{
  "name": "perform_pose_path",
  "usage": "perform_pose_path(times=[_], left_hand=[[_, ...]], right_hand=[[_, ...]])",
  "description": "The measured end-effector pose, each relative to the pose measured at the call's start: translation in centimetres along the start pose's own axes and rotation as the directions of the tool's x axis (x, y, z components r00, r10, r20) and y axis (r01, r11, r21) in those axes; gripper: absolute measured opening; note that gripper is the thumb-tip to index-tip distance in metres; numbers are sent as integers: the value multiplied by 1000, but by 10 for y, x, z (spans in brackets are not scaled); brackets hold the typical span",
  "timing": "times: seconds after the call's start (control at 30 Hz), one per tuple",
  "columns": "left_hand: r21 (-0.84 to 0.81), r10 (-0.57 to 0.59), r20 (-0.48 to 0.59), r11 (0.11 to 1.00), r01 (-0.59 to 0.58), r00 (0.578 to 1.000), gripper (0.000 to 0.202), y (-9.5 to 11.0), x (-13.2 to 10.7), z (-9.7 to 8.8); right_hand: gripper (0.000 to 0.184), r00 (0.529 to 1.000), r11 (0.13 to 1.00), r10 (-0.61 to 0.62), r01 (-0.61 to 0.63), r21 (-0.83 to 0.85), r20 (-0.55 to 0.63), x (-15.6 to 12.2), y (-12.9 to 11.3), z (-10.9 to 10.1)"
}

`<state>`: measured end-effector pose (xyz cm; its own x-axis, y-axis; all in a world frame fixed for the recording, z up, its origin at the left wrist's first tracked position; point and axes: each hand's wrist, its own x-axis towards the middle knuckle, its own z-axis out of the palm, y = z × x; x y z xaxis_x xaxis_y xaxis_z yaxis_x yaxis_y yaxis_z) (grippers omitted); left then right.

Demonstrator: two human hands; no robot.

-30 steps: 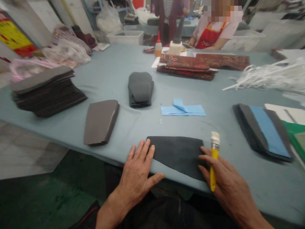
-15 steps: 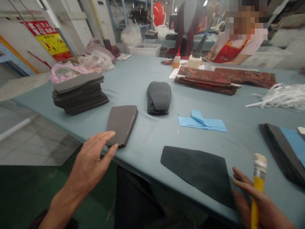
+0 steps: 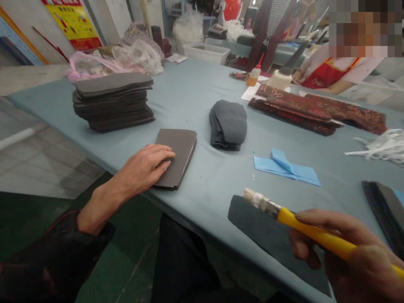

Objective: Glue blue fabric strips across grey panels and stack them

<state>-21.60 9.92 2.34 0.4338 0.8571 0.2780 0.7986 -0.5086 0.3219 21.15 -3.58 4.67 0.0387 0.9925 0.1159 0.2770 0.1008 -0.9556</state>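
Clamping round the yellow-handled brush [image 3: 318, 235], the right hand [image 3: 366, 269] is aiming its bristles [image 3: 252, 198] over the dark panel [image 3: 274, 235], seemingly keeping them clear of the hand; whether they are touching, I am not making out. Left of the panel, the left hand [image 3: 142, 168] is resting its fingers close together on the brown stack [image 3: 181, 158], probably steadying it; any grip is escaping me. Beyond the panel, a folded blue strip [image 3: 290, 170] is lying on the grey-blue table [image 3: 214, 176]. Farther beyond, I am seeing a red-aproned person [image 3: 328, 75].
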Motion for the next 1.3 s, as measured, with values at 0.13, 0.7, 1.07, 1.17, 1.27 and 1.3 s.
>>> perform_pose_path(times=[0.13,0.7,1.07,1.17,1.27,1.3], left_hand=[[48,13,-8,999,-13,1000,48,-1,-3,10],[198,36,-127,980,-10,991,55,3,-11,30],[164,8,-93,986,7,996,48,5,-11,27],[159,0,-98,987,16,995,48,4,-12,28],[151,-1,-99,988,16,995,50,3,-12,28],[149,5,-100,989,10,995,52,3,-12,28]], right_hand=[[48,996,989,94,-93,112,3,35,-42,78],[35,998,989,34,-27,145,-48,121,-37,182],[34,999,999,23,-21,47,-41,114,-36,189],[34,999,998,38,-37,52,-16,107,-39,189],[35,999,997,48,-49,51,14,97,-43,188],[36,998,997,51,-52,51,28,93,-45,187]])
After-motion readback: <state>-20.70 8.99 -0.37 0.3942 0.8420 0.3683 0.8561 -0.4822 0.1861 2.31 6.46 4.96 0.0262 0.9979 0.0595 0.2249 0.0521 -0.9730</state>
